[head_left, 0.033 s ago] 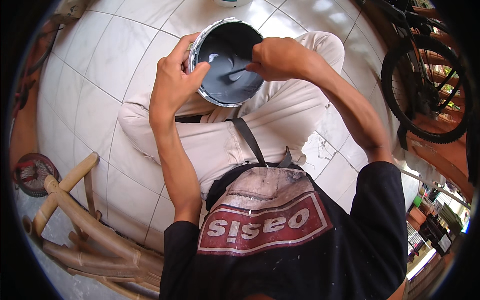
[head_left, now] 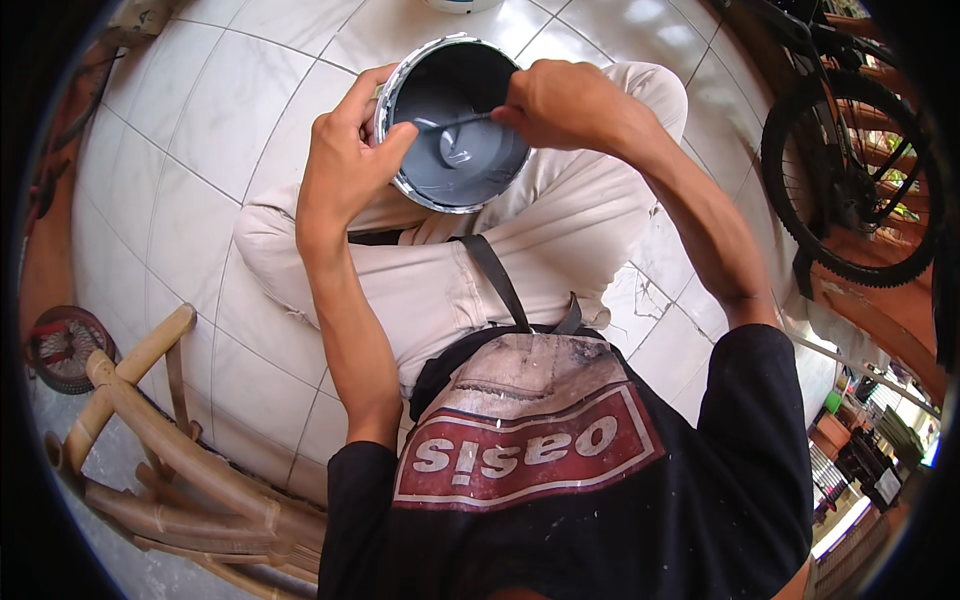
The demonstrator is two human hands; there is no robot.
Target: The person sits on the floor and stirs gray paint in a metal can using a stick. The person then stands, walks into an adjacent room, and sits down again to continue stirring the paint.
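A round bucket [head_left: 396,178] with a paint-smeared rim sits by my crossed legs, tilted toward me. Dark grey paint [head_left: 455,178] lies in it, with a swirl on its surface. My left hand [head_left: 355,150] grips the bucket's left side, thumb over the rim and fingers round the outer wall. Over the right rim, my right hand [head_left: 560,105] is closed on a thin stirring stick [head_left: 462,122], which reaches across into the paint. The stick's far end is sunk in the paint, and its upper end is hidden in my fist.
White tiled floor [head_left: 260,90] surrounds me. Part of another white container [head_left: 462,5] shows at the top edge. A bamboo frame [head_left: 190,440] stands at lower left, near a small red wheel [head_left: 72,348]. A bicycle wheel [head_left: 850,180] is at the right.
My right hand has shifted slightly up and left with the stick, whose angle has changed. The swirl in the paint has changed shape. My left hand keeps its hold on the bucket.
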